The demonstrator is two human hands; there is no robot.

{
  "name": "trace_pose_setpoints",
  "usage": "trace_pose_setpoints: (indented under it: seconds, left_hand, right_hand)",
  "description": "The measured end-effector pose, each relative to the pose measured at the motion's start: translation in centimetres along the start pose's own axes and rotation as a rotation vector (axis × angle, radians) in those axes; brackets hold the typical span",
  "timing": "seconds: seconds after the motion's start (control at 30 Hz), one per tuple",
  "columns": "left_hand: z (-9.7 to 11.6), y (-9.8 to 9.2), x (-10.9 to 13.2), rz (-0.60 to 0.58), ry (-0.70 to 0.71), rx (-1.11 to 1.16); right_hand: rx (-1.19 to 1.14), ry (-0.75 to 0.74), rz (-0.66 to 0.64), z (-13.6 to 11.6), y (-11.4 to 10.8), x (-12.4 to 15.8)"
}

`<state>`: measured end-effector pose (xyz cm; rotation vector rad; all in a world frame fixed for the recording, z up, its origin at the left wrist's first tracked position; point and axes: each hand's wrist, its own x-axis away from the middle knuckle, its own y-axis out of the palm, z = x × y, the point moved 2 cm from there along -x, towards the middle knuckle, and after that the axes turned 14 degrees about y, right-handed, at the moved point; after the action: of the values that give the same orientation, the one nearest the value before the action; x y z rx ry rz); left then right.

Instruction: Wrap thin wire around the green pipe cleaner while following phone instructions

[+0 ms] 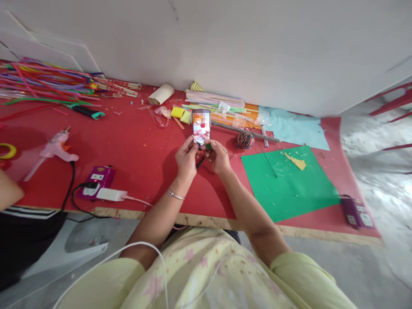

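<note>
My left hand (186, 159) and my right hand (218, 157) are close together over the middle of the red table, both with fingers pinched. A small green piece (209, 146) shows at the fingertips of my right hand. Whatever my left fingers pinch is too small to make out; a thin dark strand seems to run beside them. Just beyond both hands is a phone (201, 124) with its screen lit. To the right of my right hand sits a ball of multicoloured yarn (243, 140).
A green sheet (289, 189) with scraps lies right. Left are a pink glue gun (56, 146), a purple power strip (96, 180) and bundled pipe cleaners (48, 81). A grey stick (238, 129) and a cardboard tube (161, 94) lie behind. Another person's arm (8, 191) is at far left.
</note>
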<state>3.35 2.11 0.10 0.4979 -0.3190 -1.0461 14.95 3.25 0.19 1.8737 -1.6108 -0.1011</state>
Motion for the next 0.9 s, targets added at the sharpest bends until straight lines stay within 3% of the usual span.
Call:
trace_pose_setpoints:
  seconds: [0.27, 0.47, 0.67, 0.77, 0.9]
  left_hand:
    - [1.0, -0.8, -2.0, 0.067, 0.147, -0.054]
    - [0.9, -1.2, -3.0, 0.083, 0.168, -0.053]
    - [0.4, -0.9, -1.9, 0.004, 0.197, 0.015]
    - [0.2, -0.3, -0.8, -0.048, 0.141, 0.022]
    - [0.2, 0.3, 0.5, -0.123, 0.055, 0.01]
  right_hand:
    - [0.053, 0.14, -0.135, -1.8, 2.7, -2.8]
    - [0.035, 0.16, -0.136, -2.4, 3.2, -5.4]
    - [0.087, 0.066, -0.122, -2.7, 2.3, -2.2]
    - [0.134, 0.033, -0.05, -2.3, 1.0, 0.1]
    - [0.022, 0.043, -0.002, -1.4, -0.6, 1.6]
